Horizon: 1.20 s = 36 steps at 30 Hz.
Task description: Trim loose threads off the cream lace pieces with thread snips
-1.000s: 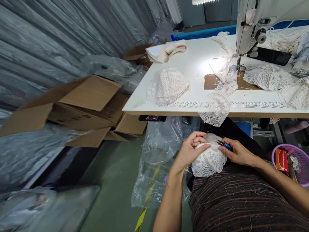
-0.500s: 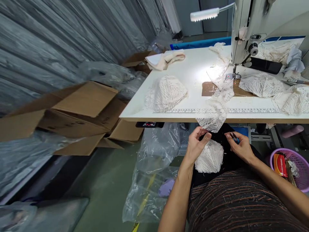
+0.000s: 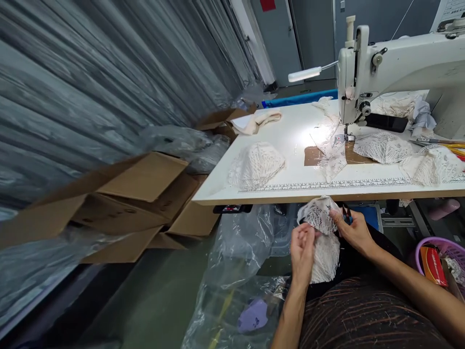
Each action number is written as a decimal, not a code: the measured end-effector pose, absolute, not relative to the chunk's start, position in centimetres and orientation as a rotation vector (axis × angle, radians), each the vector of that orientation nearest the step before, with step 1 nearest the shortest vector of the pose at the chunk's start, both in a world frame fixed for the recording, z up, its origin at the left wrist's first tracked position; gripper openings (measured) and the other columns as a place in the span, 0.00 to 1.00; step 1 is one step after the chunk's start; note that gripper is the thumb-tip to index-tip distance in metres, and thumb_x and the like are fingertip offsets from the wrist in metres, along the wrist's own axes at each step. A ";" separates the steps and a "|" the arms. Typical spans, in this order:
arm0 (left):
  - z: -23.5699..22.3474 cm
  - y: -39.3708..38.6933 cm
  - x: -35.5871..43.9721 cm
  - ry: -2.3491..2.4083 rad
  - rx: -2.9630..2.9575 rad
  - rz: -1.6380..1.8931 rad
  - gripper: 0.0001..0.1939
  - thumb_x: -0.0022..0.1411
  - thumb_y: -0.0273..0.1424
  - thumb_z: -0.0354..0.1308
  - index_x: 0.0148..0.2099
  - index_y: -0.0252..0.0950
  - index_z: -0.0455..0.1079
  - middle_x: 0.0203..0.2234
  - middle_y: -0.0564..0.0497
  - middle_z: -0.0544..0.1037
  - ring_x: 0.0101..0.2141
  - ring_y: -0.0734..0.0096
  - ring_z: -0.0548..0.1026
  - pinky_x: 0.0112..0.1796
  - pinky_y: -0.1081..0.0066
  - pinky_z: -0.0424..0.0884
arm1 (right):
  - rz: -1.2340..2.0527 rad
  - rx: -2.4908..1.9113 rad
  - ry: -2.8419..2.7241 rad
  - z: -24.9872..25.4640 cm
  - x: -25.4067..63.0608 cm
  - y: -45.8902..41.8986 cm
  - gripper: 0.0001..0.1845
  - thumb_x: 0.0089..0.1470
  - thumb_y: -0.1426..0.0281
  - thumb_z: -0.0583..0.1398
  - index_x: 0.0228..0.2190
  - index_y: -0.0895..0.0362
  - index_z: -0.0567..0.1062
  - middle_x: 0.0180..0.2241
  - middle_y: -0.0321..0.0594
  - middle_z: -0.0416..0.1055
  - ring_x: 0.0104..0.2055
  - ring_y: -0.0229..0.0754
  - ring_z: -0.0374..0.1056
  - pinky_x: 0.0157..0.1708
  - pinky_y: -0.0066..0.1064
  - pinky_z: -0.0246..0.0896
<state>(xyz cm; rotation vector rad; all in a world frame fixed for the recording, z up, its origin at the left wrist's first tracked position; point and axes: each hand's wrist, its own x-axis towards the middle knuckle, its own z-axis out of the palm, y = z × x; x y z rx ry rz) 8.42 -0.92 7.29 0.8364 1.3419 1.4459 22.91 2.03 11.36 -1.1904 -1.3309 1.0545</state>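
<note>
A cup-shaped white lace piece (image 3: 319,213) is between my hands, just below the table's front edge. My left hand (image 3: 303,249) pinches its lower left edge, fingers closed. My right hand (image 3: 354,232) grips its right side with the thumb and also keeps a pair of thread snips (image 3: 348,214) with dark blades in its fingers. Under the held piece, another white lace piece (image 3: 325,261) lies on my lap, its top partly hidden by the left hand and the held lace.
A sewing machine (image 3: 399,65) with a lit lamp (image 3: 305,74) stands on the white table (image 3: 218,186). Lace cups (image 3: 261,165) and lace scraps (image 3: 334,157) lie on it. Open cardboard boxes (image 3: 145,179) are left, a purple basket (image 3: 419,257) right, and plastic sheeting (image 3: 232,252) below.
The lace that hung over the table edge is now down between my hands. My right hand has moved left onto it, snips still held. The view has shifted, showing more of the sewing machine.
</note>
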 end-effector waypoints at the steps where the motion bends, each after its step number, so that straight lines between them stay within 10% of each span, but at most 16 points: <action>1: 7.5 -0.8 7.7 1.406 0.878 1.527 0.27 0.50 0.50 0.68 0.43 0.37 0.71 0.37 0.47 0.80 0.34 0.69 0.77 0.39 0.70 0.72 | 1.005 -1.186 -1.412 11.5 23.2 1.3 0.31 0.57 0.44 0.54 0.18 0.56 0.62 0.17 0.31 0.54 0.20 0.33 0.49 0.19 0.27 0.47; 8: 11.0 -0.5 5.9 1.075 1.401 1.240 0.28 0.61 0.55 0.54 0.46 0.38 0.77 0.51 0.41 0.76 0.55 0.52 0.71 0.57 0.58 0.64 | 0.956 -0.681 -2.094 13.5 24.4 -4.3 0.22 0.65 0.67 0.52 0.19 0.55 0.64 0.18 0.31 0.57 0.20 0.33 0.50 0.21 0.29 0.44; 13: 11.8 -1.6 6.7 0.715 1.212 0.869 0.28 0.53 0.58 0.59 0.31 0.36 0.77 0.44 0.39 0.80 0.46 0.49 0.76 0.49 0.56 0.69 | 0.975 -0.682 -2.126 13.7 25.2 -4.9 0.20 0.65 0.68 0.52 0.21 0.55 0.67 0.18 0.32 0.59 0.20 0.34 0.52 0.22 0.29 0.45; 19: 12.1 -2.7 5.7 1.075 1.127 0.842 0.21 0.48 0.49 0.70 0.31 0.35 0.75 0.20 0.53 0.73 0.20 0.76 0.65 0.24 0.74 0.61 | 1.241 -1.018 -2.020 13.6 26.6 -3.5 0.14 0.60 0.60 0.57 0.29 0.57 0.74 0.22 0.33 0.65 0.23 0.35 0.56 0.24 0.27 0.51; 25: 13.3 -3.1 5.2 1.175 1.177 0.830 0.20 0.51 0.48 0.69 0.34 0.34 0.81 0.26 0.47 0.81 0.26 0.69 0.74 0.28 0.72 0.68 | 1.240 -1.237 -1.939 13.2 25.9 -1.3 0.34 0.67 0.51 0.38 0.26 0.56 0.72 0.23 0.37 0.66 0.25 0.37 0.60 0.28 0.29 0.55; 36: 13.2 -2.7 5.2 1.241 1.259 0.844 0.17 0.54 0.45 0.66 0.33 0.35 0.82 0.25 0.49 0.81 0.24 0.70 0.71 0.26 0.73 0.65 | 1.182 -1.272 -1.898 12.9 24.7 -0.8 0.33 0.65 0.46 0.42 0.28 0.56 0.73 0.19 0.32 0.60 0.21 0.36 0.54 0.24 0.28 0.48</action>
